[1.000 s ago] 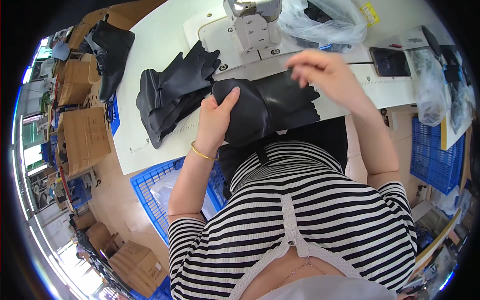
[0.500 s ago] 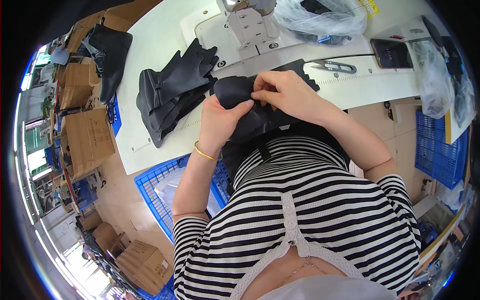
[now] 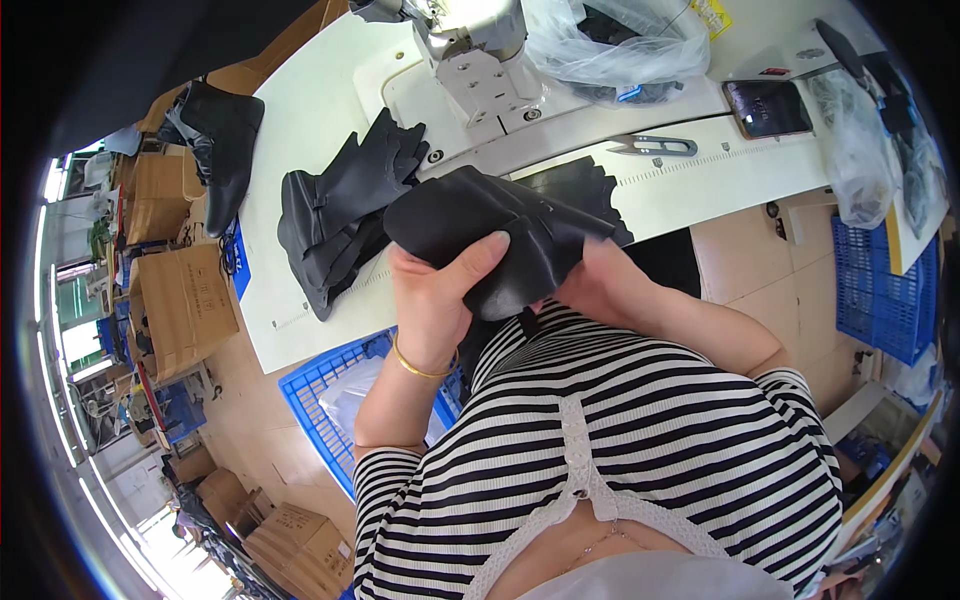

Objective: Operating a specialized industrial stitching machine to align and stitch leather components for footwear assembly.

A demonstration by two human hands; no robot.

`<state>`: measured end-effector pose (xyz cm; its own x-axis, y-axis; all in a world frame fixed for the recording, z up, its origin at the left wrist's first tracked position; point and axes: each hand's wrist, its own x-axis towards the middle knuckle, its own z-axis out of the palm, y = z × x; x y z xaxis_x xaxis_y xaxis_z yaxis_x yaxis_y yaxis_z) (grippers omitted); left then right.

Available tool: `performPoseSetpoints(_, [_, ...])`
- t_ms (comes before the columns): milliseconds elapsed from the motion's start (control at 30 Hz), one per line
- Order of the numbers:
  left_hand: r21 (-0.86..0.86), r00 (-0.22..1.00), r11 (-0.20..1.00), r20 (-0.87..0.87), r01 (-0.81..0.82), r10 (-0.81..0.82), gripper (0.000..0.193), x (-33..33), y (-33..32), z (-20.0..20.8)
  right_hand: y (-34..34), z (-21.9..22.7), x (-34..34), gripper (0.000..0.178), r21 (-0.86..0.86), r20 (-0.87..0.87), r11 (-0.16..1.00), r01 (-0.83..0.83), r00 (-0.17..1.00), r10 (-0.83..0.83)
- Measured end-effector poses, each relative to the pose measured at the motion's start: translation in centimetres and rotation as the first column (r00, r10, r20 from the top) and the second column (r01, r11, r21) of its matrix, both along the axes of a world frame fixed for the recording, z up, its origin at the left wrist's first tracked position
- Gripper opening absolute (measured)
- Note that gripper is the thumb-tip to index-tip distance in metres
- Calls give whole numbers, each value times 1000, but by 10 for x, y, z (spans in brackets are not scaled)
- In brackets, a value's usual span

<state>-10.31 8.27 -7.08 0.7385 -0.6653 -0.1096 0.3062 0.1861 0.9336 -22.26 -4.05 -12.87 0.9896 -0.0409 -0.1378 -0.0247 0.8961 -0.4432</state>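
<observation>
The black leather piece (image 3: 455, 205) is at frame centre, near the front edge of the table (image 3: 720, 185). The left hand (image 3: 432, 300) grasps its left side; the right hand's (image 3: 605, 280) grip, at lower right, cannot be told. Material: probably light, pliable; hold by margins. Room: rightward, below the snips (image 3: 672, 146).
</observation>
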Motion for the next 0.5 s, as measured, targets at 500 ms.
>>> performPoseSetpoints(500, [163,998,987,54,8,-17,27,1,-5,0,-3,18,9,25,-562,29,725,400,885,-466])
